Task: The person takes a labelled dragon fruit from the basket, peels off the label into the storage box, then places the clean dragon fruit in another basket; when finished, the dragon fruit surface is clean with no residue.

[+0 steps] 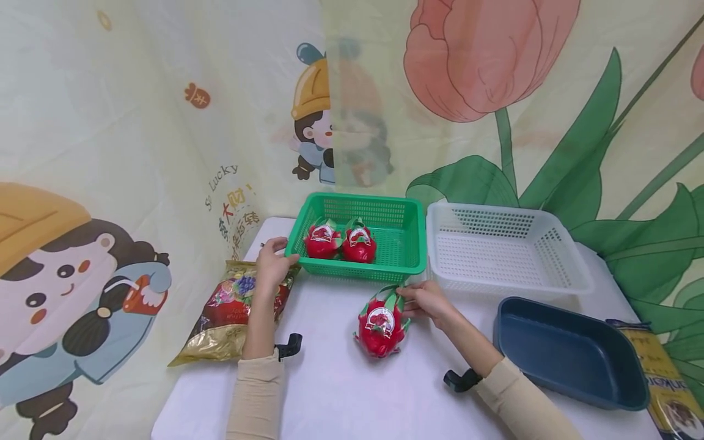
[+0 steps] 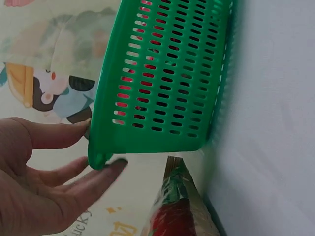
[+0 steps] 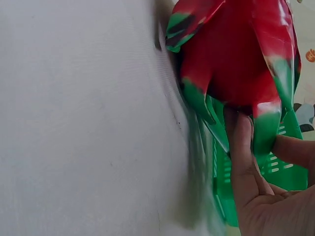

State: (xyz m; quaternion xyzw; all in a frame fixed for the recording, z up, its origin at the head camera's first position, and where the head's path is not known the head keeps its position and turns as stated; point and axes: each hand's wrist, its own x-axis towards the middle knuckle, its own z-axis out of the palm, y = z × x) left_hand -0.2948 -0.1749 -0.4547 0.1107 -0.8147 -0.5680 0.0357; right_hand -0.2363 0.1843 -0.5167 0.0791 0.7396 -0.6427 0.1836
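Observation:
A red dragon fruit with green-tipped scales and a round white label is near the middle of the white table. My right hand pinches its green leafy end between thumb and fingers, as the right wrist view shows close up. Farther back stands a green slotted basket holding two more labelled dragon fruits on its left side. At the basket's left corner, my left hand grips the rim, thumb on the edge and fingers around the outside.
A white slotted basket adjoins the green one on the right. Nearer stands a dark blue tray, with a yellow packet beyond its right side. A shiny candy bag lies under the left forearm. Printed curtains hang behind the table.

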